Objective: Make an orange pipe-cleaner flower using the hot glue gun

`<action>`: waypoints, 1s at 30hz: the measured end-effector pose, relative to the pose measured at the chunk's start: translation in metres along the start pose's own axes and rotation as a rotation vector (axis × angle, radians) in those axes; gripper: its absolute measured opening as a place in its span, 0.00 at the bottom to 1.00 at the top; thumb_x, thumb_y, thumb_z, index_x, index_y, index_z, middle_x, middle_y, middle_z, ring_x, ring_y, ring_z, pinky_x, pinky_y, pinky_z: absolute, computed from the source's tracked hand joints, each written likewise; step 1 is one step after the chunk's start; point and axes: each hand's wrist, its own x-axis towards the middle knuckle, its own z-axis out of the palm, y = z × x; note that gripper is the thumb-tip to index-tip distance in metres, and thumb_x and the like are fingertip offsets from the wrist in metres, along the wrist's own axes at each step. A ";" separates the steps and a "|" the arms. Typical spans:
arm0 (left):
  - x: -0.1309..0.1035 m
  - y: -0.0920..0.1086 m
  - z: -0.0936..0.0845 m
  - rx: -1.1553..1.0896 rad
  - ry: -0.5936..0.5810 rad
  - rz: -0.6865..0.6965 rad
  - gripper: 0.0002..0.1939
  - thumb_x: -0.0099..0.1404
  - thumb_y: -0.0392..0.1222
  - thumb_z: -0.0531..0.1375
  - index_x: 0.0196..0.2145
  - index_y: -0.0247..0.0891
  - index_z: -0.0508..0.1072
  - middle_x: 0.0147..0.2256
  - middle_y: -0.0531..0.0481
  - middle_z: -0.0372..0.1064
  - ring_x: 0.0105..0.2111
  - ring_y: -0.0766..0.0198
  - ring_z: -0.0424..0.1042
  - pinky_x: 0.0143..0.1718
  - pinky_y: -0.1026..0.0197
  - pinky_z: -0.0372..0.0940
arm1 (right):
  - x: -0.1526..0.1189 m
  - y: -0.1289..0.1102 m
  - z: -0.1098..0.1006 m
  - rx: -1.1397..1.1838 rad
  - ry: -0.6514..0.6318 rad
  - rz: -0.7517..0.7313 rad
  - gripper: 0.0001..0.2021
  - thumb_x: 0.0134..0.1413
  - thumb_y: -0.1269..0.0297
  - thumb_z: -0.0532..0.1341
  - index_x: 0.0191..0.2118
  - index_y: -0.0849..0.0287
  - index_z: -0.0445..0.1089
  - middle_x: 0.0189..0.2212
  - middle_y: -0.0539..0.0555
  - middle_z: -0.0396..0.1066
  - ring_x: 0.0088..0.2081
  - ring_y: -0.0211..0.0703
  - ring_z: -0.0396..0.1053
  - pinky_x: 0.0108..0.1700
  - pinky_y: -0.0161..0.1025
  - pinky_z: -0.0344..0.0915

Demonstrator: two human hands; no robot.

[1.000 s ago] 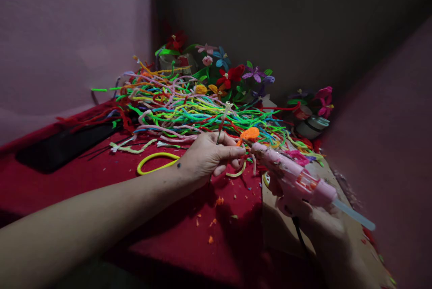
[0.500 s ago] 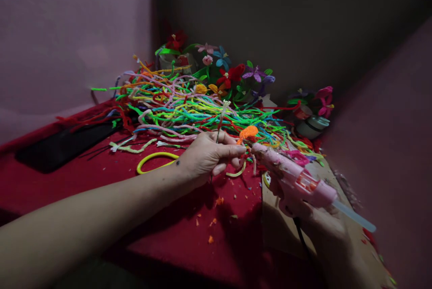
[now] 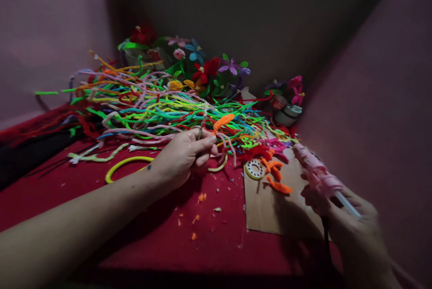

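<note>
Near the middle of the view, my left hand [image 3: 184,154] pinches an orange pipe-cleaner petal [image 3: 224,122] by its narrow end. The same fingers hold a thin upright stem [image 3: 204,118] with a pale tip. At the right, my right hand [image 3: 354,221] is wrapped round a pink hot glue gun [image 3: 317,169]. A translucent glue stick [image 3: 347,204] sticks out of its back, and the nozzle points up and left, apart from the petal. Between the hands, several more orange petals [image 3: 279,186] lie on a brown board [image 3: 266,212].
A heap of colourful pipe cleaners [image 3: 151,104] spreads over the red-covered table [image 3: 148,244]. Pipe-cleaner flowers [image 3: 204,70] stand behind it. A yellow ring-shaped handle [image 3: 111,169] lies by my left forearm, and a white disc with holes [image 3: 254,169] rests on the board. Orange scraps are scattered in front.
The glue gun has moved right, away from the orange petal, uncovering the board, disc and loose petals. My left hand still holds the petal and stem. The whole view has shifted.
</note>
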 end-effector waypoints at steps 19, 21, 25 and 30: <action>0.000 -0.011 0.002 -0.024 -0.102 -0.072 0.06 0.56 0.38 0.60 0.25 0.33 0.67 0.19 0.55 0.65 0.13 0.80 0.50 0.17 0.71 0.44 | 0.011 0.047 -0.036 -0.984 -0.177 -0.156 0.18 0.50 0.62 0.52 0.43 0.63 0.71 0.40 0.60 0.68 0.40 0.52 0.65 0.40 0.45 0.64; -0.003 -0.010 0.005 -0.041 -0.115 -0.088 0.06 0.56 0.37 0.60 0.25 0.32 0.67 0.22 0.53 0.68 0.13 0.81 0.50 0.16 0.71 0.44 | 0.010 0.035 -0.035 -1.029 -0.152 -0.222 0.17 0.48 0.64 0.52 0.41 0.64 0.72 0.41 0.63 0.68 0.40 0.56 0.64 0.42 0.50 0.62; -0.012 -0.007 0.013 -0.084 -0.161 -0.131 0.06 0.58 0.36 0.58 0.26 0.31 0.67 0.24 0.52 0.68 0.12 0.82 0.49 0.15 0.72 0.43 | 0.000 -0.014 0.002 -0.574 -0.005 -0.262 0.14 0.50 0.61 0.55 0.39 0.59 0.73 0.38 0.61 0.68 0.41 0.53 0.64 0.41 0.47 0.61; -0.021 -0.007 0.019 -0.119 -0.249 -0.160 0.07 0.60 0.36 0.57 0.25 0.31 0.68 0.21 0.55 0.66 0.12 0.82 0.49 0.15 0.72 0.45 | -0.012 -0.063 0.080 0.403 -0.405 0.234 0.12 0.45 0.60 0.63 0.37 0.55 0.75 0.31 0.53 0.72 0.31 0.39 0.66 0.36 0.38 0.62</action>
